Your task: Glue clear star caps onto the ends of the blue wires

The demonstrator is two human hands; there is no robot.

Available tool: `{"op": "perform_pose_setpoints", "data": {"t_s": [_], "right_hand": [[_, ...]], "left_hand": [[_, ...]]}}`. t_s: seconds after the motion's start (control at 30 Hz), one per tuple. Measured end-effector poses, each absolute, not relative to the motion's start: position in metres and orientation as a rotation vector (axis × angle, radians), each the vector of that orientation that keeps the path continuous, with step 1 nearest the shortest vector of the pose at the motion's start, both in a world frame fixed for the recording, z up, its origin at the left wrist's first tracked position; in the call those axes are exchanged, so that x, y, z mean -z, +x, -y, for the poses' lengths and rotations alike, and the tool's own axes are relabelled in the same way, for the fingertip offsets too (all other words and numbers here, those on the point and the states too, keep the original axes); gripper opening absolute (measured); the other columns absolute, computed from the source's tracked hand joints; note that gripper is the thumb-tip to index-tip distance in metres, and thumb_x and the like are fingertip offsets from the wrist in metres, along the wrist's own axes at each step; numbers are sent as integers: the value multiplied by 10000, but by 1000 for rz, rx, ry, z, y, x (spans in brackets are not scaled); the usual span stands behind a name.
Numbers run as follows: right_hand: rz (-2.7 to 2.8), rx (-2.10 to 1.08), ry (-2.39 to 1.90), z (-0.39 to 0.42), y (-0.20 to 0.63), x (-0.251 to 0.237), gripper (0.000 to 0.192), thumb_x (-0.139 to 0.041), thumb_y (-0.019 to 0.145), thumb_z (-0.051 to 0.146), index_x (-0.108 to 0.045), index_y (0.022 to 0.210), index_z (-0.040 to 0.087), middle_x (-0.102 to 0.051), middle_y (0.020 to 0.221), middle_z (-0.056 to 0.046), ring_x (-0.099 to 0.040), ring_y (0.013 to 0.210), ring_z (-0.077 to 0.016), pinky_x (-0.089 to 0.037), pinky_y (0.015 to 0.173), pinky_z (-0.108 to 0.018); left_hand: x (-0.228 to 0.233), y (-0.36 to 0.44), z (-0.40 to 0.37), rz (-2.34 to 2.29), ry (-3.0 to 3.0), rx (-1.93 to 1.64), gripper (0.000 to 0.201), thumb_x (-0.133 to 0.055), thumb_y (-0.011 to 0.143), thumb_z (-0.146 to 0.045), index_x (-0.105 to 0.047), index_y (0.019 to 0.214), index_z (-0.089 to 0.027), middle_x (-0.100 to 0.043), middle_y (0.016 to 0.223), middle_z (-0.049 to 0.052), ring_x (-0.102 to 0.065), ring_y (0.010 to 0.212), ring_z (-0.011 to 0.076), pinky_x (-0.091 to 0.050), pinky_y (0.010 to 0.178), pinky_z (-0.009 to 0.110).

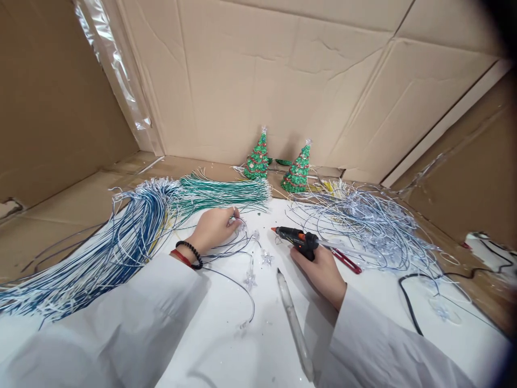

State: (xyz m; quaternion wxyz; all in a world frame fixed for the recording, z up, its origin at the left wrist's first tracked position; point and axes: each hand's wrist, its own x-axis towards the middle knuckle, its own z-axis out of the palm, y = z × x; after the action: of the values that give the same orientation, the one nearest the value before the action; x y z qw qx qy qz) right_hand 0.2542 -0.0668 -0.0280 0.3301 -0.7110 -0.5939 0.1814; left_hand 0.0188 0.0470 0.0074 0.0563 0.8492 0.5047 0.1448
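Right hand wrapped around handle of black glue gun, fingers closed on grip; gun lying near-horizontal, long axis running left-right, orange nozzle pointing left toward the other hand. Left hand curled, fingertips pinched on the end of thin wire at about the nozzle's height, just left of it; small gap between nozzle tip and pinched wire end, not touching. Left hand nearer the wire, right hand nearer the gun. Wire trailing down and right from the pinch, looping across white tabletop. Clear star-shaped pieces strung along the wire, lying between the two hands, just below the nozzle line. Bead bracelet plus red band on left wrist. White sleeves on both arms.

Clear glue stick lying on tabletop below right hand, long axis near-vertical in view, slightly tilted. Red-handled tool just right of the gun, partly under it. Blue-white wire bundle fanned far left; green wire bundle above left hand; tangled pale wires at right. Two small green tree ornaments upright at back, well apart from hands. Black cable at right edge. Cardboard walls all round.
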Motion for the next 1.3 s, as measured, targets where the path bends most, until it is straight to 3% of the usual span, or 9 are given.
{"op": "perform_pose_setpoints", "data": {"t_s": [0.27, 0.33, 0.4, 0.47, 0.53, 0.7, 1.0, 1.17, 1.3], "right_hand": [[1570, -407, -1857, 66, 253, 28, 296, -488, 775, 401, -617, 683, 151, -564, 590, -10, -513, 578, -167, -373, 527, -258], [1568, -410, -1853, 66, 253, 28, 300, -490, 779, 408, -603, 670, 154, -552, 579, -5, -506, 568, -163, -367, 521, -256], [1562, -419, -1857, 65, 253, 29, 300, -490, 784, 412, -597, 670, 155, -550, 580, -4, -507, 570, -163, -366, 521, -255], [1565, -415, -1861, 65, 253, 29, 293, -490, 786, 407, -597, 676, 157, -554, 587, -5, -510, 579, -166, -368, 525, -255], [1575, -401, -1856, 66, 253, 29, 285, -490, 788, 397, -596, 673, 159, -555, 590, -5, -512, 586, -167, -368, 531, -255], [1554, -435, -1866, 66, 253, 29, 291, -499, 780, 401, -626, 714, 148, -595, 635, -24, -527, 603, -178, -384, 550, -266], [1578, -355, -1891, 67, 251, 25, 311, -489, 783, 408, -649, 723, 149, -627, 653, -40, -545, 621, -193, -395, 542, -267], [1546, -352, -1888, 68, 251, 26, 328, -510, 771, 428, -622, 644, 147, -570, 572, -22, -509, 566, -178, -367, 496, -257], [1382, -499, -1797, 70, 250, 26, 349, -545, 751, 473, -647, 729, 140, -580, 596, -21, -532, 588, -184, -397, 508, -261]], "left_hand": [[-9, 21, -46, -1577, 2509, -507, 540, -295, 889, -408, -632, 545, -163, -600, 527, 42, -565, 575, 169, -310, 530, 261], [-8, 21, -48, -1628, 2501, -516, 464, -375, 855, -434, -653, 600, -164, -590, 518, 41, -568, 582, 184, -294, 513, 267], [-6, 21, -48, -1655, 2508, -520, 354, -454, 816, -442, -683, 812, -173, -610, 567, 33, -584, 619, 198, -295, 509, 265], [-4, 23, -48, -1651, 2532, -501, 374, -472, 812, -429, -622, 1066, -198, -640, 641, 28, -603, 672, 207, -312, 522, 261], [-2, 25, -48, -1637, 2568, -448, 416, -455, 828, -404, -551, 1186, -215, -661, 699, 40, -616, 724, 221, -333, 547, 260], [1, 29, -46, -1636, 2621, -320, 356, -399, 859, -351, -595, 1114, -197, -679, 784, 90, -622, 794, 250, -370, 611, 275], [-3, 23, -46, -1645, 2566, -394, 231, -442, 823, -259, -590, 982, -179, -672, 762, 89, -617, 764, 259, -365, 595, 286], [-4, 20, -47, -1611, 2462, -569, 209, -428, 838, -261, -580, 955, -177, -628, 650, 48, -589, 661, 219, -326, 549, 268], [-10, 18, -36, -1472, 2359, -729, 236, -435, 839, -342, -591, 845, -166, -587, 645, 9, -478, 509, 136, -307, 506, 243]]}}
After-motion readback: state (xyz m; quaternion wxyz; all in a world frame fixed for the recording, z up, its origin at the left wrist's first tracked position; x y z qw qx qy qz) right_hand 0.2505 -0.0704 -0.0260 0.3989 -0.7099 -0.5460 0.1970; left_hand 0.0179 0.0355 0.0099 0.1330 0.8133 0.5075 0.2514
